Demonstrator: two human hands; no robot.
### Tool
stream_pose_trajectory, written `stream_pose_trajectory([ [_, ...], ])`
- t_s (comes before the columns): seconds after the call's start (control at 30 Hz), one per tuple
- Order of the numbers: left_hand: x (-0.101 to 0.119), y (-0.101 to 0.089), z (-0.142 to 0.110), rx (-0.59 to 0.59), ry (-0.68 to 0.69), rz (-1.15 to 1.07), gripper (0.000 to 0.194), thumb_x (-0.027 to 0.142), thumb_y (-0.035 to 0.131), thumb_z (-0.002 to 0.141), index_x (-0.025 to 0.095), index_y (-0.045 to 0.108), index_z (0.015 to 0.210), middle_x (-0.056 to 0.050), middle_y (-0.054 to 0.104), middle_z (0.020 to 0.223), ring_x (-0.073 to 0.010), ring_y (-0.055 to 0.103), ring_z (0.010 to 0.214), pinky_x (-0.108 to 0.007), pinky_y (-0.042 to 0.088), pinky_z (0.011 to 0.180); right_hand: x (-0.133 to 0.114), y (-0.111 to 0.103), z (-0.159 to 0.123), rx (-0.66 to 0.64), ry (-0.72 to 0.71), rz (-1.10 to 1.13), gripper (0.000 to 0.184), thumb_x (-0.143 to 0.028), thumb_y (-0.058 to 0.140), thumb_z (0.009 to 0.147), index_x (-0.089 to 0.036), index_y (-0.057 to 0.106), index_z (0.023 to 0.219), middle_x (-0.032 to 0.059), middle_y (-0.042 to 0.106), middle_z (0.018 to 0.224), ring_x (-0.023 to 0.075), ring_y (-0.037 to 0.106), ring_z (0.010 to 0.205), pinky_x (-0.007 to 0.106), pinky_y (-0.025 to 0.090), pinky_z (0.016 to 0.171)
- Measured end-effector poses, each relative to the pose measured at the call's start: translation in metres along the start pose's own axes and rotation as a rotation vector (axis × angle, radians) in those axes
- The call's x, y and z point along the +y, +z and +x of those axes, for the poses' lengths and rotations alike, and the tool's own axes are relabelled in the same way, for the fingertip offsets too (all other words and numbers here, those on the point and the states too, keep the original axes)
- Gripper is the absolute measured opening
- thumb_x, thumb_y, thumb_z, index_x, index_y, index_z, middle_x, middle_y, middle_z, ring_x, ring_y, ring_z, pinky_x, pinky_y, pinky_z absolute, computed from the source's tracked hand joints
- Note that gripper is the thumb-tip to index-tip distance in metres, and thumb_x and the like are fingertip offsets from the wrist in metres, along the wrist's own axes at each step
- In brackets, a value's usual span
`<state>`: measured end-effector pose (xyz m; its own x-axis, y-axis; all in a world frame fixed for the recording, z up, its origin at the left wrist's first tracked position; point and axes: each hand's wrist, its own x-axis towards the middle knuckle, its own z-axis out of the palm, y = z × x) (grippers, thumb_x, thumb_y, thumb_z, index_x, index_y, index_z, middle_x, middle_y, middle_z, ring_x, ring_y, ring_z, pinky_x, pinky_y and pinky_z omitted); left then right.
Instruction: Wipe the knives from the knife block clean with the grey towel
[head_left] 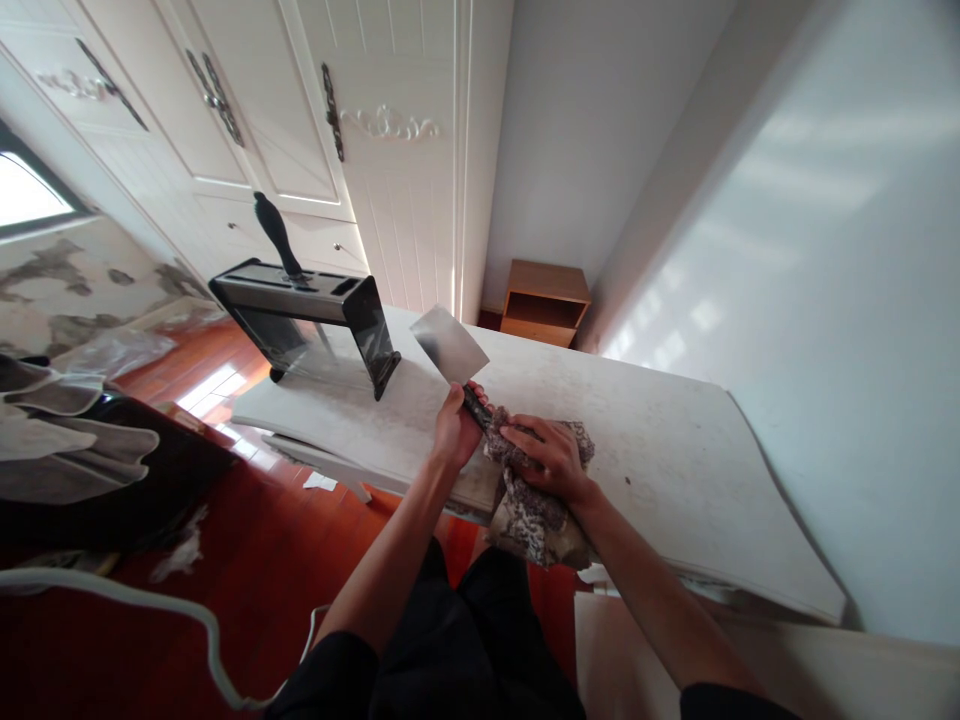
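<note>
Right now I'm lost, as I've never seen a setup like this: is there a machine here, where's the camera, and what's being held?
There is no machine at work, just a person's two bare hands. The single picture comes from a camera worn on the person's head, looking forward and down. The left hand grips the dark handle of a broad-bladed cleaver. The right hand holds a mottled, bunched cloth at the handle's far end; part of the cloth hangs over the near edge of the white table. Also on the table stands a knife stand, with a black handle rising from its top.
</note>
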<state>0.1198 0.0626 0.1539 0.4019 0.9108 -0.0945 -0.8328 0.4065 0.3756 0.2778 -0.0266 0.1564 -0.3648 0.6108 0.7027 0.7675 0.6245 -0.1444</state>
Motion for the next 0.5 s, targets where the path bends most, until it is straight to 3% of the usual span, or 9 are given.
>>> stream_pose_trajectory([
  [0.17,-0.006,0.011,-0.004,-0.001,-0.115,-0.046,0.024,0.035,0.054,0.097,0.015,0.057,0.084,-0.002,0.050,0.075,-0.0097,0.049,0.065,-0.021,0.046,0.062,-0.002,-0.001,-0.002,-0.034,-0.206,-0.091,0.035,-0.034,0.049,0.097,-0.026,0.061,0.129,0.0126,0.061,0.128,0.0217,0.064,0.097,0.036,0.048,0.076],
  [0.33,-0.005,0.018,-0.003,-0.029,-0.265,-0.140,0.029,0.034,0.045,0.101,0.014,0.055,0.083,0.000,0.044,0.070,-0.0091,0.045,0.060,-0.021,0.046,0.058,-0.004,0.000,-0.004,0.008,-0.169,-0.135,0.035,-0.031,0.050,0.097,-0.026,0.060,0.130,0.0129,0.059,0.130,0.0219,0.062,0.098,0.035,0.047,0.076],
  [0.5,-0.004,0.016,0.002,-0.056,-0.169,-0.115,0.029,0.032,0.044,0.101,0.013,0.057,0.084,-0.001,0.047,0.072,-0.0096,0.048,0.062,-0.023,0.047,0.062,-0.003,-0.001,-0.004,0.036,-0.103,-0.123,0.038,-0.032,0.048,0.096,-0.025,0.059,0.131,0.0130,0.061,0.127,0.0228,0.063,0.102,0.036,0.050,0.080],
])
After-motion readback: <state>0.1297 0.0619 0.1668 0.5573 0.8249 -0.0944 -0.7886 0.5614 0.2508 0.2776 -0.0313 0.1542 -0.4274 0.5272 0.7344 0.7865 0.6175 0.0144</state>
